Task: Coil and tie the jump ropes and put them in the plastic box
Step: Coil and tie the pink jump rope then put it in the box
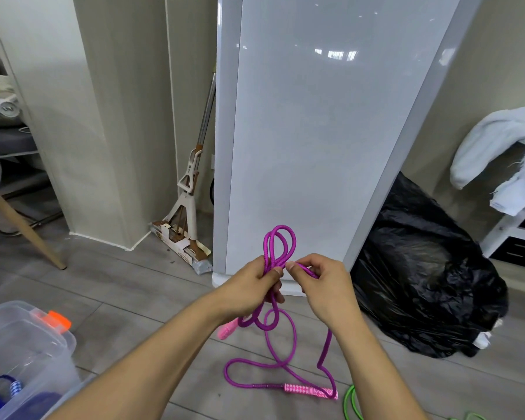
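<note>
A purple jump rope stands in loops above my hands, and more of it hangs down to the floor. My left hand grips the gathered loops. Just to its right, my right hand pinches a strand of the same rope. One pink handle lies on the floor below; the other pink handle hangs under my left wrist. The clear plastic box with an orange latch sits at the lower left, with a blue rope inside. A green rope shows at the bottom edge.
A tall white appliance stands straight ahead. A full black rubbish bag sits on its right, a mop leans on its left. A chair leg is at far left, and a white towel hangs over a shelf at right.
</note>
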Demonstrator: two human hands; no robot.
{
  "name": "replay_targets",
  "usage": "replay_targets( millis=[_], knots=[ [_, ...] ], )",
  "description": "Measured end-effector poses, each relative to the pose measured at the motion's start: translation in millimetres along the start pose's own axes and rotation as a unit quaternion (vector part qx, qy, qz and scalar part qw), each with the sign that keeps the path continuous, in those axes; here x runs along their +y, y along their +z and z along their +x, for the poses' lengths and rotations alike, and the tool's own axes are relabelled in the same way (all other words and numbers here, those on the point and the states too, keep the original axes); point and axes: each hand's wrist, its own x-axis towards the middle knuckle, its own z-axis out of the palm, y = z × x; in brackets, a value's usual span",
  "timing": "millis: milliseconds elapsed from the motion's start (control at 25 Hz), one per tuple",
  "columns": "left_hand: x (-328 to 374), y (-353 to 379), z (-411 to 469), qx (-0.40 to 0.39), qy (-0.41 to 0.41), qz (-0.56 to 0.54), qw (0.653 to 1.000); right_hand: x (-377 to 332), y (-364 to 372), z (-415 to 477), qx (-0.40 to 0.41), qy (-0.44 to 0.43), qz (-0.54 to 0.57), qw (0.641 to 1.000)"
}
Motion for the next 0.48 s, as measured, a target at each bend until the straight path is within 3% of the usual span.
replay_targets(
  millis=[120,200,320,400,480],
  knots=[
    [1,2,-1,-0.028,-0.020,-0.064,0.997,0,2,1,-0.011,-0.001,-0.013,1.000],
    [-2,-3,2,-0.007,-0.018,0.017,1.000,-1,-1,0,-0.058,-0.007,-0.024,0.998],
    [-14,-20,13,0.125,0.003,0.202,0.971,4,-8,0,-0.103,0.012,-0.087,0.991],
    [-20,-32,21,0.242,-0.012,0.171,0.955,10,-15,3,-0.089,0.047,-0.136,0.986],
    [-23,-42,26,0.318,-0.054,0.059,0.945,15,-22,6,-0.066,0.077,-0.168,0.981]
  ],
)
